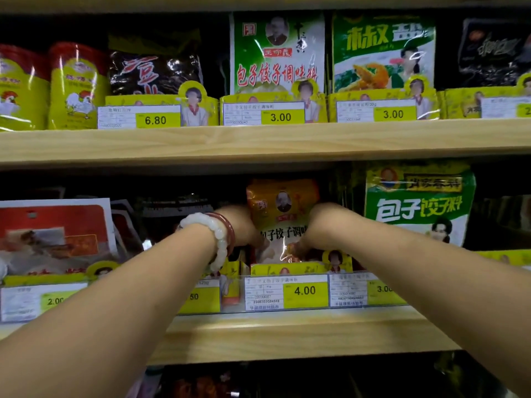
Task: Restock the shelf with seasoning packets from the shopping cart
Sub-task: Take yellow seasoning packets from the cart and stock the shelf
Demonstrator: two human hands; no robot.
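Observation:
An orange and white seasoning packet [283, 214] stands upright in the middle slot of the lower shelf [287, 331], behind the 4.00 price tag [304, 290]. My left hand [244, 225], with a white bead bracelet and a red bangle on its wrist, holds the packet's left edge. My right hand [311, 231] holds its right edge, fingers curled onto the lower front. Both hands reach deep into the shelf, and most of their fingers are hidden behind the wrists and the packet.
A green and white packet [416, 202] stands in the slot to the right, red packets [54, 234] to the left. The upper shelf [258, 142] holds yellow chicken-print bags, a dark packet and green packets. A lower shelf shows dimly below.

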